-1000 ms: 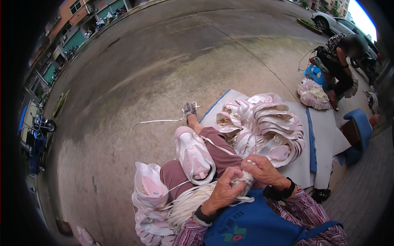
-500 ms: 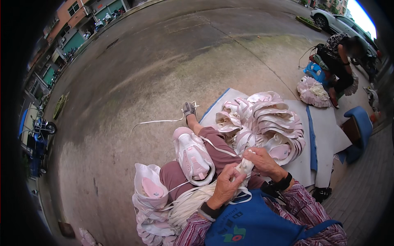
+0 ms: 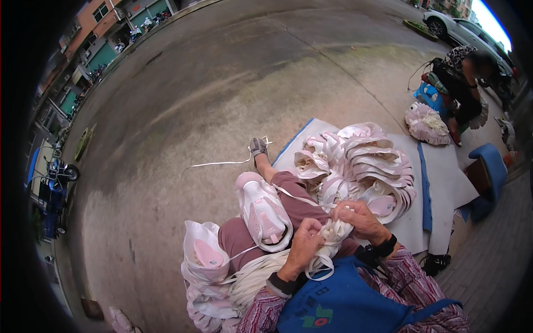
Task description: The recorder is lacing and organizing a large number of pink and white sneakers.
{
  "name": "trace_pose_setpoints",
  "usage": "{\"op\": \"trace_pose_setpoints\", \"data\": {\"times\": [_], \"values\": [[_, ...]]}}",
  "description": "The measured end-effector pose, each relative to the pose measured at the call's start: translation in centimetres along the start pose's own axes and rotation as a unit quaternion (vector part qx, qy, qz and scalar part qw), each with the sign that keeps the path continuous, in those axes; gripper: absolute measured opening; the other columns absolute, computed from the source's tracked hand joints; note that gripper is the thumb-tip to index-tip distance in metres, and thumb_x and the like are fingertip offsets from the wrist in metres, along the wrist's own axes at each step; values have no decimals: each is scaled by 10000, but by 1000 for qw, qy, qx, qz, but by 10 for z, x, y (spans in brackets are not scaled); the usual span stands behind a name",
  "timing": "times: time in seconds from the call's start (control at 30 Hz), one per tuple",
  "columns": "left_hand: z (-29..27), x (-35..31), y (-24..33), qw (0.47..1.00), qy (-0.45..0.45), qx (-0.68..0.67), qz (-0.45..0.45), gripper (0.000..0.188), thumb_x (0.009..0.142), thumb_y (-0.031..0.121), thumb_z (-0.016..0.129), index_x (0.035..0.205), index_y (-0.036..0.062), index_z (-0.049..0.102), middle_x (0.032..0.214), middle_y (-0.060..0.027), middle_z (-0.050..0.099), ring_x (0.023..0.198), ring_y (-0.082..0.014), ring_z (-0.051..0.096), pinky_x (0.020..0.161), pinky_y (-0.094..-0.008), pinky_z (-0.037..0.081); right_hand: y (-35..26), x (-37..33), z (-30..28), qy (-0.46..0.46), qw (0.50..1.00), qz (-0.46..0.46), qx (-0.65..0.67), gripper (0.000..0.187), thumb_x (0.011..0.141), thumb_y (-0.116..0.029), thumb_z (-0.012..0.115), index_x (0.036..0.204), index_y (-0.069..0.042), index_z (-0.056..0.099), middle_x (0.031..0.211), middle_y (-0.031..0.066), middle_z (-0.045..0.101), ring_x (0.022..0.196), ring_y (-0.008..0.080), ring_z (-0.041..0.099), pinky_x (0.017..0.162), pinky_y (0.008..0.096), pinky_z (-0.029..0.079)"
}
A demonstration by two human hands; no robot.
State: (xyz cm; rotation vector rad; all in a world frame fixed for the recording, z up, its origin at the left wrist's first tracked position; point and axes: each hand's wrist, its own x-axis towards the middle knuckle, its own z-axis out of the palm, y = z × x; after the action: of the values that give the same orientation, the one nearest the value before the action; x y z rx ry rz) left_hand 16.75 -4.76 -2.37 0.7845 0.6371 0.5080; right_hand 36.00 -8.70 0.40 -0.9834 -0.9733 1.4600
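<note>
Both of my hands are closed on a bunch of white shoelaces [image 3: 335, 232] above my lap. My left hand [image 3: 306, 245] pinches its left side, with loose loops hanging beneath. At its upper right, my right hand [image 3: 362, 220] grips the top, the fingertips partly hidden by laces. A pink and white shoe upper [image 3: 262, 208] rests on my thigh, left of the hands, with a lace running from each side. Between that upper and my blue apron [image 3: 327, 299] lies a thick hank of white laces [image 3: 258, 277].
Stacked uppers [image 3: 205, 258] stand at my left; a larger pile [image 3: 372, 158] lies on a pale sheet [image 3: 402, 230] at right. One lace [image 3: 219, 164] trails over the concrete from my foot. Far right, another person [image 3: 463, 83] bends near a blue chair [image 3: 488, 177].
My hands have moved slightly apart, and more of the bunched laces shows between them. The left fingers have curled in closer. The upper on my thigh stays put.
</note>
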Motion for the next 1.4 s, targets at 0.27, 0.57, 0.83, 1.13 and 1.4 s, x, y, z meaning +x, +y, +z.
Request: {"op": "trace_pose_setpoints", "data": {"times": [0.27, 0.57, 0.83, 1.13, 1.4], "values": [[11, -2, 1, 819, -4, 547, 175, 513, 822, 271, 653, 1259, 56, 494, 1154, -169, 552, 970, -321, 567, 842, -406, 447, 31, 5, -35, 108, 963, 30, -247, 289, 932, -267, 544, 887, 7, 623, 779, 111, 626, 728, 162, 582, 668, 309, 461], [-5, -1, -46, 647, 16, 711, 276, 731, 761, 370, 681, 1356, 52, 399, 1330, -156, 437, 1212, -368, 403, 962, -557, 310, 40, -14, -99, 239, 826, 20, -511, 360, 853, -347, 605, 841, 9, 654, 780, 206, 638, 724, 327, 628, 670, 402, 473], [-11, -1, -19, 743, 77, 595, 297, 523, 859, 325, 606, 1286, 48, 483, 1329, -172, 485, 1280, -347, 415, 1003, -556, 337, -127, 11, -1, 199, 943, -160, -214, 227, 931, -98, 479, 999, 27, 656, 870, 60, 646, 850, 115, 585, 776, 240, 453], [-38, -69, 71, 920, -145, -352, 99, 565, 960, 374, 381, 1399, 20, 339, 1332, -255, 450, 1302, -406, 384, 1063, -504, 336, -31, 33, 133, -427, 848, -161, -271, 240, 959, -210, 509, 962, 0, 627, 867, 128, 610, 830, 267, 593, 758, 363, 467], [-140, -128, 102, 842, 81, -429, 318, 220, 983, 150, 438, 1131, 47, 564, 914, -55, 577, 644, -125, 481, 713, -313, 433, -41, 38, 83, -218, 947, 57, -230, 272, 909, -107, 528, 1163, -27, 584, 747, 39, 592, 689, 105, 561, 628, 260, 453]]}}
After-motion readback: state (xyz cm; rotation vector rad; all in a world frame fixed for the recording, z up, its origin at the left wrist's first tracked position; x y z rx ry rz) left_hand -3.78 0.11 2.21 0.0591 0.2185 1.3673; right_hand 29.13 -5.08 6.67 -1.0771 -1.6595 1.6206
